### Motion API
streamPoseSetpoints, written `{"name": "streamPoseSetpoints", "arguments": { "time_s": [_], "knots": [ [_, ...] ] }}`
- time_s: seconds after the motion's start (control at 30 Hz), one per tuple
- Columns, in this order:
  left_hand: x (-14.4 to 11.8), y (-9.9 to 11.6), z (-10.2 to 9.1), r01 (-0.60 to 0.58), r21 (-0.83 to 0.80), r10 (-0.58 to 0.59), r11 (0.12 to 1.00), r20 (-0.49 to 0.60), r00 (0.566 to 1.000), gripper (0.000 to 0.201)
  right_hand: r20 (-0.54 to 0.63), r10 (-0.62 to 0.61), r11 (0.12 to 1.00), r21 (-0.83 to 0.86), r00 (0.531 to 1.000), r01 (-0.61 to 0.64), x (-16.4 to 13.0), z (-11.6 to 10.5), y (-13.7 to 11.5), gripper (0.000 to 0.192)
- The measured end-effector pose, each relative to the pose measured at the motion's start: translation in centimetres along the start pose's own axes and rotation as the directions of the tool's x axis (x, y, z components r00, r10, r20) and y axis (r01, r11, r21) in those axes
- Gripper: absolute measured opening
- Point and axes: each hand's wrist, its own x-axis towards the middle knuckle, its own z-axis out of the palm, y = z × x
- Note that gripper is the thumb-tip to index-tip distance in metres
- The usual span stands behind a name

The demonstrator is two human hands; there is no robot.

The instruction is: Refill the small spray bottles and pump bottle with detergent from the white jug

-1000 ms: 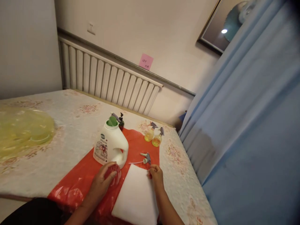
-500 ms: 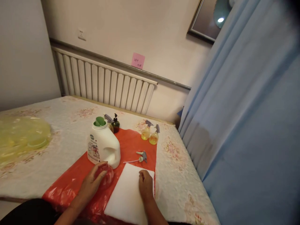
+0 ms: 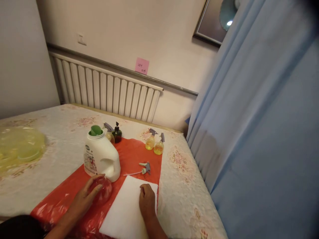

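Right now our left hand (image 3: 86, 197) is cupped over a small clear round plastic bottle (image 3: 102, 192), fingers curled around it as it lies on the red plastic sheet (image 3: 132, 156), just in front of the big white detergent jug with the green cap (image 3: 101, 156). Our right hand (image 3: 147, 204) rests palm-down, fingers loosely together, on the white rectangular foam pad (image 3: 124, 212), which sits to the right of the jug and overlaps the sheet's near edge. We judge the bottle to be light, thin-walled and a bit slick, so it should give if squeezed hard; a wrap around its belly with thumb opposite the fingers looks like the safest hold, and whether it has any liquid in it we cannot tell. The pad looks soft and featherweight, likely to bend if lifted by 1 corner, so we would take it by an edge. A loose grey trigger sprayer with its thin dip tube (image 3: 143, 170) lies just right of the jug, beyond the pad. Behind the jug stand a dark green pump bottle (image 3: 117, 133) and a spray bottle partly hidden by the jug; further right of the jug, 2 small yellow spray bottles (image 3: 154, 144) stand side by side. Far left of the jug sits a yellow translucent plastic cover (image 3: 20, 147) on the flowered tablecloth (image 3: 62, 132).
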Motion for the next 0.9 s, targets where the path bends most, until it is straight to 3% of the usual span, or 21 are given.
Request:
{"name": "streamPoseSetpoints", "arguments": {
  "time_s": [0.4, 0.7, 0.8, 0.9],
  "knots": [
    [0.3, 1.1, -0.4, -0.042, 0.025, 0.041, 0.999, 0.026, 0.999, 0.054, -0.020, -0.055, 0.998, -0.044, 0.998, 0.054, -0.1, 0.1, -0.2, 0.033],
    [0.3, 1.2, 0.1, -0.058, 0.065, 0.059, 0.996, -0.016, 0.998, 0.054, -0.017, -0.073, 0.994, -0.080, 0.997, 0.071, 0.0, 0.1, -0.4, 0.030],
    [-0.2, 2.1, -0.3, -0.049, 0.090, 0.056, 0.995, -0.084, 0.995, 0.060, -0.011, -0.081, 0.992, -0.095, 0.997, 0.079, 0.0, 0.1, -0.5, 0.030],
    [-1.4, 3.6, -1.3, -0.034, 0.156, 0.070, 0.987, -0.231, 0.970, 0.058, -0.010, -0.086, 0.990, -0.109, 0.996, 0.084, 0.0, 0.1, -0.5, 0.030]
  ]
}}
